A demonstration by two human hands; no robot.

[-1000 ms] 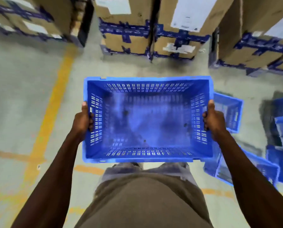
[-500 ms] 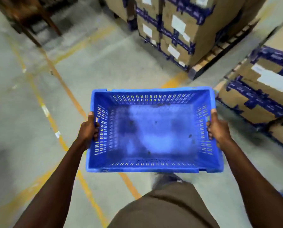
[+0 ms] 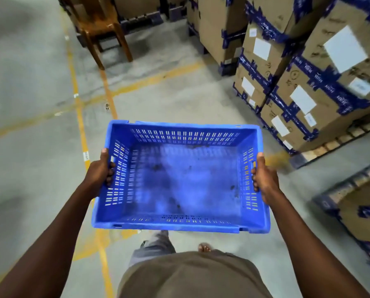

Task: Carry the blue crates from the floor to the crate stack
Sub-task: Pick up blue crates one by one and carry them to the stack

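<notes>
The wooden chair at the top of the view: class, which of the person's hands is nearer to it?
Left. The left hand grips the crate side below the wooden chair; the right hand holds the opposite side, farther away.

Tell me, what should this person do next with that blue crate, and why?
Probably keep walking with it, level, steering between the wooden chair and the cardboard boxes. Both the left hand and the right hand grip the blue crate by its short sides, it is empty and held off the floor, and no crate stack is in view, so there is nowhere to set it down.
</notes>
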